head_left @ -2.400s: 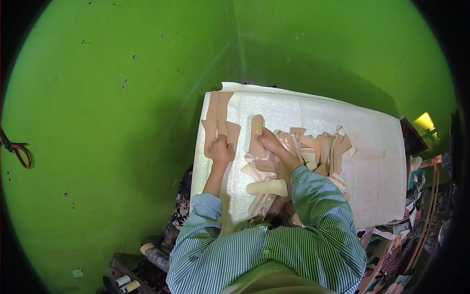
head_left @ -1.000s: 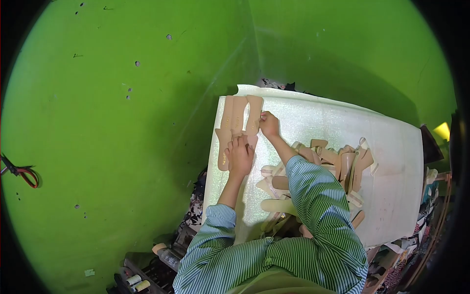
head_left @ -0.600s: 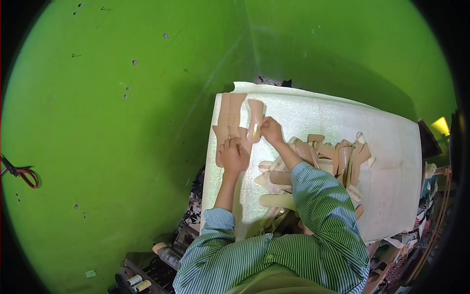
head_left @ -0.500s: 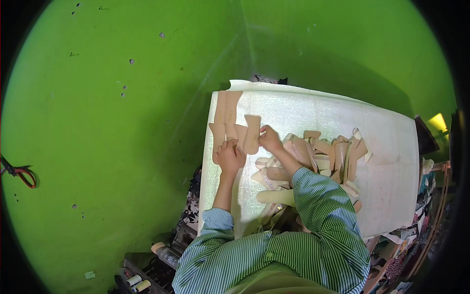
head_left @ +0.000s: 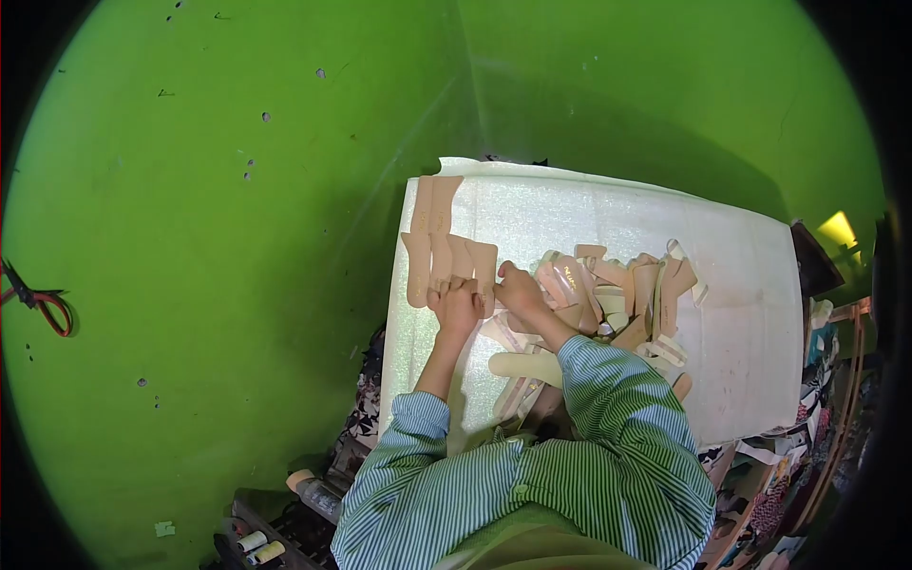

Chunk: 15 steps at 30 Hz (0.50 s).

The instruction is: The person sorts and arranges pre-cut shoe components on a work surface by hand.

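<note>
Beige shoe insoles lie side by side at the left of a white-covered table. Two insoles with small gold lettering form the upper row, and several more overlap their lower ends. My left hand lies over the lower ends of this lower row with its fingers spread and slightly bent. At the right end of the row, my right hand has curled fingers against the edge of the last insole. The exact fingertip contact is small and partly hidden.
A loose pile of insoles and straps lies right of my right hand, with a pale insole near my forearm. Green walls rise behind. Red-handled cutters hang at left; thread spools and a bottle stand below.
The last insole has shifted down and left, closing up beside its neighbours. Both hands have moved slightly with it, and the view has shifted a little.
</note>
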### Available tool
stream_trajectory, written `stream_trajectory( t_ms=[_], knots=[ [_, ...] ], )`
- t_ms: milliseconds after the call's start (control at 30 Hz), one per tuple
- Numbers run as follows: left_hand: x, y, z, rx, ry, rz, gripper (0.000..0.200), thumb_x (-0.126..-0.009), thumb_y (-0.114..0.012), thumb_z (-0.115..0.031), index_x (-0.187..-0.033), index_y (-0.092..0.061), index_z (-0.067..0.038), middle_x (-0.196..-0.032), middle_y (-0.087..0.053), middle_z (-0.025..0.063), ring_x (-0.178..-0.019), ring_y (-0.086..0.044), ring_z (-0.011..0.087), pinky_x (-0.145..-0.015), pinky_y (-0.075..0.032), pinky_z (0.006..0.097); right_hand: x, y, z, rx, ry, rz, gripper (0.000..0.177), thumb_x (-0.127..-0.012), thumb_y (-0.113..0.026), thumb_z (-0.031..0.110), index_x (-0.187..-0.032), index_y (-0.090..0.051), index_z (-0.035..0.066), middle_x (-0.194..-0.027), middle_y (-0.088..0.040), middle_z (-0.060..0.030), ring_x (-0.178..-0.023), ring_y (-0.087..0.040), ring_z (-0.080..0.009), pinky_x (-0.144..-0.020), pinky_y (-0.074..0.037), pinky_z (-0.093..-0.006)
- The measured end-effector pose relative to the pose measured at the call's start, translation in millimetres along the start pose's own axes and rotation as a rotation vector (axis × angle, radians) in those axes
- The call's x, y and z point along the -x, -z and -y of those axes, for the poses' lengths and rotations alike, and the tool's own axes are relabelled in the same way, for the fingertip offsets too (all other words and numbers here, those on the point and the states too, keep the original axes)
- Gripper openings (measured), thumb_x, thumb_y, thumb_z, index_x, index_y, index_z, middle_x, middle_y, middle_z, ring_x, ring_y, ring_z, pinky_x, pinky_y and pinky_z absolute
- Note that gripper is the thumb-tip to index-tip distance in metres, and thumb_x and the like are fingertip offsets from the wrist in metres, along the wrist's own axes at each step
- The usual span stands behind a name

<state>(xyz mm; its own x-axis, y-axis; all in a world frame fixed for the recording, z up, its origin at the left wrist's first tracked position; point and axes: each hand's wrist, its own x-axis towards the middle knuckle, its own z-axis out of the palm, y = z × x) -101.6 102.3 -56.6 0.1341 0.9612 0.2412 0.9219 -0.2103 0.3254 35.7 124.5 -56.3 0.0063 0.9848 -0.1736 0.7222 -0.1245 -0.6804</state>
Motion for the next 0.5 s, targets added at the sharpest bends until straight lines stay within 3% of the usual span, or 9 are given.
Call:
stream_trajectory(
  t_ms=[33,100,200,233,367,500],
  knots=[
    [1.3,-0.4,-1.5,-0.030,0.001,0.014,0.022,-0.063,-0.061,-0.014,-0.085,-0.062,-0.018,-0.085,-0.055,0.0008,-0.083,-0.049,0.0189,-0.074,-0.026,0.0375,2.3,6.2,0.2,0.000,-0.001,-0.003,0.027,-0.064,-0.059,0.013,-0.088,-0.049,0.003,-0.071,-0.058,-0.0145,-0.071,-0.058,-0.0282,-0.064,-0.045,-0.0359],
    [3.1,-3.1,-1.3,-0.043,-0.013,-0.009,0.021,-0.063,-0.061,-0.014,-0.084,-0.062,-0.018,-0.084,-0.054,0.0011,-0.082,-0.049,0.0189,-0.073,-0.026,0.0380,5.2,21.3,-2.7,0.315,0.213,-0.141,0.029,-0.065,-0.060,0.015,-0.091,-0.052,0.006,-0.086,-0.057,-0.0124,-0.083,-0.054,-0.0266,-0.072,-0.041,-0.0371],
    [5.0,-4.7,-3.2,-0.043,-0.024,-0.036,0.019,-0.064,-0.060,-0.014,-0.083,-0.061,-0.017,-0.084,-0.052,0.0031,-0.081,-0.048,0.0201,-0.073,-0.026,0.0387,5.3,44.2,-22.1,0.525,0.285,-0.250,0.031,-0.067,-0.055,0.016,-0.098,-0.055,0.010,-0.100,-0.053,-0.0100,-0.097,-0.047,-0.0234,-0.080,-0.035,-0.0411],
    [5.4,-5.2,-3.8,-0.035,-0.025,-0.040,0.018,-0.065,-0.059,-0.013,-0.083,-0.060,-0.015,-0.084,-0.052,0.0049,-0.081,-0.047,0.0214,-0.073,-0.027,0.0389,5.3,53.7,-26.9,0.573,0.192,-0.113,0.034,-0.070,-0.053,0.023,-0.103,-0.055,0.013,-0.106,-0.050,-0.0083,-0.102,-0.044,-0.0212,-0.086,-0.030,-0.0433],
    [4.7,-6.2,-4.1,-0.051,-0.010,-0.025,0.020,-0.067,-0.058,-0.014,-0.087,-0.059,-0.015,-0.086,-0.052,0.0047,-0.081,-0.047,0.0213,-0.072,-0.027,0.0385,9.6,86.8,-37.3,0.486,0.072,0.105,0.036,-0.073,-0.050,0.034,-0.103,-0.055,0.016,-0.107,-0.052,-0.0078,-0.105,-0.044,-0.0244,-0.088,-0.031,-0.0445],
    [4.3,-12.7,-0.8,-0.057,-0.014,-0.058,0.022,-0.066,-0.058,-0.015,-0.088,-0.058,-0.017,-0.084,-0.052,0.0034,-0.080,-0.048,0.0205,-0.071,-0.027,0.0382,11.1,110.9,-45.2,0.402,0.038,0.204,0.044,-0.071,-0.050,0.039,-0.107,-0.052,0.014,-0.109,-0.051,-0.0098,-0.104,-0.045,-0.0273,-0.088,-0.032,-0.0469]
  ],
)
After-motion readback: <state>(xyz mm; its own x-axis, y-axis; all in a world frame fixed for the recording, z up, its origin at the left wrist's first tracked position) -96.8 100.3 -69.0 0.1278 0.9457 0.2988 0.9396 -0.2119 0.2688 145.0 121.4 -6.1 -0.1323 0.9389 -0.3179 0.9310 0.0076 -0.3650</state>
